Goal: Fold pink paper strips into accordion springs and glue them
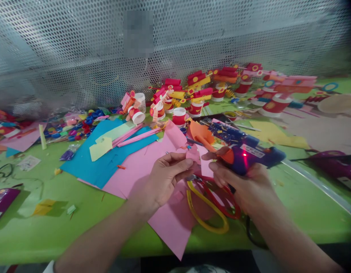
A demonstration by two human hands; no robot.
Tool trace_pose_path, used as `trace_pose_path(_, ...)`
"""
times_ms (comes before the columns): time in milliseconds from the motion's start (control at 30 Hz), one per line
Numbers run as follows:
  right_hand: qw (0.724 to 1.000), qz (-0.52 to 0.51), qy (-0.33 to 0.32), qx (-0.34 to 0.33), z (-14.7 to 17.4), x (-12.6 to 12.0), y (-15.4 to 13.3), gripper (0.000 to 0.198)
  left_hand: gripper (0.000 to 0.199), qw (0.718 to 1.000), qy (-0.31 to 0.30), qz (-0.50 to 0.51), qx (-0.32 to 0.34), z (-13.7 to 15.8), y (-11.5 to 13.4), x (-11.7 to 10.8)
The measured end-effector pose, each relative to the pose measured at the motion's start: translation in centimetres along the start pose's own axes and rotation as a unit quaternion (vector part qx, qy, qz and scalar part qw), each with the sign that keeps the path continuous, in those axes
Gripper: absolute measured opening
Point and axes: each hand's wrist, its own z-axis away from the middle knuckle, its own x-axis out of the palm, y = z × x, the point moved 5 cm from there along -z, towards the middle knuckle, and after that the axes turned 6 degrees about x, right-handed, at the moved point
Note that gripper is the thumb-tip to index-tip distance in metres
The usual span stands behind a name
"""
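Left hand (166,178) pinching small pink paper piece (193,154) above pink sheet (171,225); right hand (246,187) gripping blue glue gun (244,159). Piece looks not yet glued. Behind: several cup models (196,108) look assembled; red-wrapped cup (179,120) topless, pink strips (129,135) unused.

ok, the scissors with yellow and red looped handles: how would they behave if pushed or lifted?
The scissors probably keep their form when lifted: both loops look thick and solid. With two separate handles, they may pivot open or shut if only one is pushed. They overlap flat pink paper, so a sideways push might drag it.
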Motion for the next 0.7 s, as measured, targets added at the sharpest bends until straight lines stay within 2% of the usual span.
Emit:
trace_pose_path(167,1.0,0.013,0.005,-0.021,-0.25,-0.17,0.6,0.029,0.027,1.0,-0.014,-0.02,0.004,0.34,0.01,0.34)
trace_pose_path(367,0.999,0.023,0.024,-0.016,-0.27,-0.36,0.54,0.032,0.022,1.0,-0.026,-0.01,0.005,0.55,-0.02,0.73)
trace_pose_path(567,1.0,0.003,-0.003,-0.03,-0.25,-0.03,0.01,0.028,0.026,0.999,-0.025,-0.022,0.0,0.56,-0.14,0.56)
trace_pose_path(700,0.999,-0.002,0.008,-0.041,-0.18,-0.01,-0.12,0.027,0.024,0.999,-0.025,-0.015,0.016,0.37,-0.03,0.42)
